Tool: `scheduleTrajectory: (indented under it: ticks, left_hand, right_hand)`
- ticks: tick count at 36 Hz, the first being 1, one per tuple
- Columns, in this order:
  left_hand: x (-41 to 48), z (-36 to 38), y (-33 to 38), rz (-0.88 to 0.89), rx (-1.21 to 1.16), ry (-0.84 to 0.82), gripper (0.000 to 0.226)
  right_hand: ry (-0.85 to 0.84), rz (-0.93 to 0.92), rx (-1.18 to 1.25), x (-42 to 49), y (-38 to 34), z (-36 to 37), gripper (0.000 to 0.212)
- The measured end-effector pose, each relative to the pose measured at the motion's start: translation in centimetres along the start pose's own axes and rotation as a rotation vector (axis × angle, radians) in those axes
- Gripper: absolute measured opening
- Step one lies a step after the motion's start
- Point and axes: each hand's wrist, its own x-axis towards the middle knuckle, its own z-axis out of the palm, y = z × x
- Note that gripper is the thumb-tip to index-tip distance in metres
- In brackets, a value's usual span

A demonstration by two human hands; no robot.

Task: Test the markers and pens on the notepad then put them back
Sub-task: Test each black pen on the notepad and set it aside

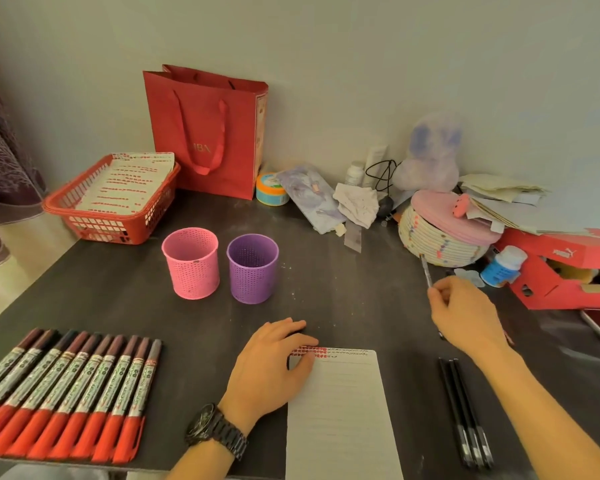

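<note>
A lined notepad (pixel 340 414) lies at the desk's front edge, with red marks along its top. My left hand (pixel 274 365) rests flat on its upper left corner, a dark watch on the wrist. My right hand (pixel 465 313) is raised to the right and pinches a thin pen (pixel 425 270) that points up and away. Three black pens (pixel 465 414) lie side by side right of the notepad. Several red-capped markers (pixel 66 393) lie in a row at the front left. A pink cup (pixel 191 263) and a purple cup (pixel 253 268) stand empty mid-desk.
A red basket (pixel 108 223) with paper sits at the back left, a red gift bag (pixel 205 133) behind it. A woven lidded basket (pixel 444 233), small bottles, papers and a red shoebox (pixel 561 271) crowd the back right of the dark desk (pixel 343 306).
</note>
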Motion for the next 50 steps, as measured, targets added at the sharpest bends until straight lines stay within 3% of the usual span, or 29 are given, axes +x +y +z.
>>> scheduleTrajectory:
  ticks: [4, 8, 12, 17, 20, 22, 24, 32, 35, 39, 43, 50]
  left_hand:
    - [-0.3, -0.3, 0.3, -0.005, -0.044, 0.039, 0.047]
    - [-0.7, -0.7, 1.0, 0.003, -0.059, 0.102, 0.056]
    - [-1.0, -0.9, 1.7, 0.069, 0.002, 0.090, 0.061]
    - [-1.4, -0.7, 2.1, 0.230, 0.149, 0.217, 0.036]
    - [-1.3, -0.6, 2.2, 0.254, 0.161, 0.225, 0.033]
    - [-1.2, -0.7, 2.4, 0.290, 0.172, 0.205, 0.033]
    - [-1.1, -0.7, 2.5, 0.318, 0.178, 0.194, 0.033]
    - [-0.8, -0.3, 2.1, 0.233, 0.209, 0.180, 0.056]
    - [-0.6, -0.5, 2.1, 0.239, 0.173, 0.220, 0.054]
    - [-0.5, -0.6, 2.0, 0.156, 0.160, 0.223, 0.052]
    - [-0.3, -0.1, 1.5, 0.103, 0.140, 0.143, 0.044]
    - [-0.2, -0.2, 1.2, 0.049, 0.117, 0.036, 0.043]
  right_hand:
    - [0.074, -0.062, 0.472, -3.4, -4.1, 0.0, 0.003]
    - [-0.110, -0.015, 0.950, -8.0, -7.3, 2.5, 0.014]
    - [-0.224, 0.011, 1.152, -11.6, -9.3, 5.4, 0.021]
    - [-0.204, 0.001, 1.209, -13.4, -9.7, 7.4, 0.023]
    - [-0.172, -0.012, 1.243, -13.8, -9.7, 7.4, 0.006]
    - [-0.170, 0.003, 1.248, -13.9, -9.7, 7.5, 0.021]
    - [-0.169, 0.004, 1.211, -13.9, -9.8, 7.6, 0.021]
    - [-0.172, 0.020, 1.169, -13.6, -9.5, 8.4, 0.030]
    - [-0.136, 0.037, 1.206, -13.6, -9.5, 8.4, 0.030]
    - [-0.080, 0.184, 1.392, -13.2, -9.2, 7.7, 0.033]
    - [-0.129, 0.305, 1.555, -12.0, -8.5, 6.5, 0.030]
    - [-0.155, 0.167, 1.328, -9.1, -7.9, 4.6, 0.030]
